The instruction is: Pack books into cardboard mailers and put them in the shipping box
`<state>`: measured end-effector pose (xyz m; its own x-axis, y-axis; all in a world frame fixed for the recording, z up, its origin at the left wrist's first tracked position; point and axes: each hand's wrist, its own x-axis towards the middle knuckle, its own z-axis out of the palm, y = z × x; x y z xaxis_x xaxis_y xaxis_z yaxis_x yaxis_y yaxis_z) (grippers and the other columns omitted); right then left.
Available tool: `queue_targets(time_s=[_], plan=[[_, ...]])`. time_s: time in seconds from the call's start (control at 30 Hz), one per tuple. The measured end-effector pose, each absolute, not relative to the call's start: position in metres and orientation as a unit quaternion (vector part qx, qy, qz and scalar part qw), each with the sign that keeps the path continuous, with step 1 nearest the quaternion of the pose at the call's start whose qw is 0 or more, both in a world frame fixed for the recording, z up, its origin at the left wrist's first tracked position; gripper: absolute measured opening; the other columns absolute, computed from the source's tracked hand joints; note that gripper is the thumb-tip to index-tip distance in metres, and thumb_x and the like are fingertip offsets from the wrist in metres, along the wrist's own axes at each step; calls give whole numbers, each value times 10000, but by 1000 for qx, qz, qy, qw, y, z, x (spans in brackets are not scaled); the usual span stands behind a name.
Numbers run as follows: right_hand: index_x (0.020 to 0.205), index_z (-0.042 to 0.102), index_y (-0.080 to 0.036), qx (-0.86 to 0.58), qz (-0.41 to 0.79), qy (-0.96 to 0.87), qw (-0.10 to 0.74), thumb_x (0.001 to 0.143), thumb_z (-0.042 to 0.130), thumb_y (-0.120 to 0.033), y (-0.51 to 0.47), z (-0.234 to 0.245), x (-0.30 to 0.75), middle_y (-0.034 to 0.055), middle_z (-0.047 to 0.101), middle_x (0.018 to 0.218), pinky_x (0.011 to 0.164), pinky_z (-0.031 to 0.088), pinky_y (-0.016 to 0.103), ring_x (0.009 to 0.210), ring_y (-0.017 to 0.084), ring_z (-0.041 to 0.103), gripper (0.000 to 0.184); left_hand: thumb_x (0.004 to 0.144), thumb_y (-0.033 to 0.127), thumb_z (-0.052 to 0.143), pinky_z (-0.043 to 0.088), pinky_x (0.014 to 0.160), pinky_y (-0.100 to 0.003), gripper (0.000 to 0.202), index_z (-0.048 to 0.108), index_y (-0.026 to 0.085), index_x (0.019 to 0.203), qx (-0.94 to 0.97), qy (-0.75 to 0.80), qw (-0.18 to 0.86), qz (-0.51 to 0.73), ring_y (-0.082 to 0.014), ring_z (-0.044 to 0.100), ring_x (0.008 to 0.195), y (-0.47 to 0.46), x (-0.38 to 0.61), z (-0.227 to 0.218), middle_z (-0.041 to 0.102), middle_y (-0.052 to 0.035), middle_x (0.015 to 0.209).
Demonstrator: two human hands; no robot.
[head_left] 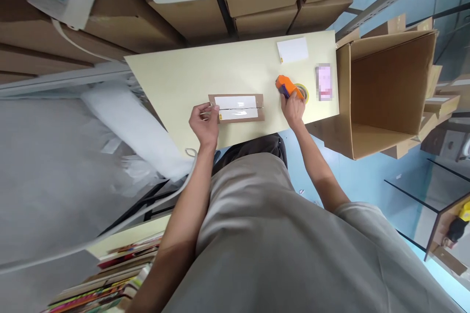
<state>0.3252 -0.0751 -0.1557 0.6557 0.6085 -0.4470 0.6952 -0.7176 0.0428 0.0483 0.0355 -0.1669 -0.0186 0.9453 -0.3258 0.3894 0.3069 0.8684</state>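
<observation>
The right hand (293, 108) partly hides the orange tape dispenser (289, 86) (pink item (324, 81) blurred)

The table (176, 78) bears a box (238, 109) at the left hand (204, 123), a card (293, 50) beyond the right hand (293, 108), and a pink item (324, 82) to its right.

Bright tabletop (176, 70); glare on taped package (236, 103); upper-left boxes (121, 26) shadowed; edges stretched.
</observation>
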Motion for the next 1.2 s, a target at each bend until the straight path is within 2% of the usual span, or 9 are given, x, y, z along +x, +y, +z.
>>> queue_targets(time_s=[0.2, 0.37, 0.53, 0.63, 0.77, 0.87, 0.97, 1.03, 1.2], plan=[[1548, 490, 34, 910, -187, 353, 114, 1172, 291, -280, -79, -159, 329, 340, 679, 1405, 1201, 406, 476, 1343, 361, 643, 529, 881, 360, 829, 590, 751, -231, 188, 732, 215, 952, 504, 651, 488, 289, -156, 744, 875, 33, 40, -163, 769, -49, 965], [1633, 494, -55, 919, -158, 354, 70, 1187, 367, -373, -83, -129, 308, 342, 579, 1575, 1187, 451, 515, 1507, 407, 554, 562, 877, 401, 866, 654, 959, -342, 272, 776, 205, 1043, 495, 649, 504, 284, -218, 791, 1025, 33, 32, -160, 815, -84, 1051], [1303, 730, -147, 879, -187, 410, -158, 1213, 376, -504, -79, -126, 261, 213, 778, 1264, 1157, 510, 470, 1225, 317, 731, 511, 964, 429, 797, 640, 1020, -373, 329, 778, 174, 1172, 537, 628, 503, 254, -238, 788, 1077, 31, 33, -160, 816, -125, 1211], [1217, 739, -162, 877, -192, 398, -191, 1163, 466, -679, -70, -140, 232, 184, 791, 1150, 1168, 512, 498, 1132, 312, 755, 587, 994, 417, 781, 626, 1019, -380, 333, 734, 189, 1233, 571, 629, 476, 229, -244, 769, 1103, 27, 41, -161, 788, -134, 1298], [1390, 678, -94, 898, -184, 367, -160, 1068, 578, -801, -62, -161, 211, 255, 727, 1283, 1178, 518, 535, 1288, 380, 714, 783, 854, 428, 947, 585, 1106, -442, 547, 654, 199, 1256, 601, 645, 409, 236, -296, 725, 1185, 19, 57, -168, 739, -157, 1325], [1500, 640, -107, 891, -199, 360, -190, 1110, 542, -747, -66, -176, 214, 246, 673, 1357, 1140, 558, 486, 1340, 364, 698, 756, 728, 411, 1039, 542, 1178, -483, 689, 636, 185, 1240, 619, 640, 376, 257, -347, 677, 1288, 15, 63, -176, 706, -187, 1343], [1439, 712, -181, 870, -228, 354, -258, 1154, 490, -678, -76, -186, 229, 185, 676, 1352, 1109, 586, 427, 1286, 301, 725, 614, 868, 413, 926, 579, 1118, -437, 473, 668, 187, 1194, 594, 636, 410, 272, -295, 714, 1208, 20, 56, -186, 733, -164, 1298], [1420, 721, -191, 857, -258, 318, -312, 1121, 544, -701, -82, -188, 240, 163, 715, 1325, 1059, 614, 410, 1198, 279, 756, 617, 967, 404, 811, 614, 1041, -396, 301, 709, 191, 1153, 564, 628, 464, 269, -250, 750, 1105, 27, 45, -190, 778, -133, 1236], [1219, 710, -201, 807, -352, 235, -413, 964, 692, -797, -87, -177, 256, 130, 806, 1161, 946, 650, 395, 1046, 261, 796, 649, 968, 403, 788, 657, 990, -387, 272, 801, 183, 1127, 530, 593, 545, 265, -248, 800, 1068, 40, 25, -184, 837, -115, 1179]])
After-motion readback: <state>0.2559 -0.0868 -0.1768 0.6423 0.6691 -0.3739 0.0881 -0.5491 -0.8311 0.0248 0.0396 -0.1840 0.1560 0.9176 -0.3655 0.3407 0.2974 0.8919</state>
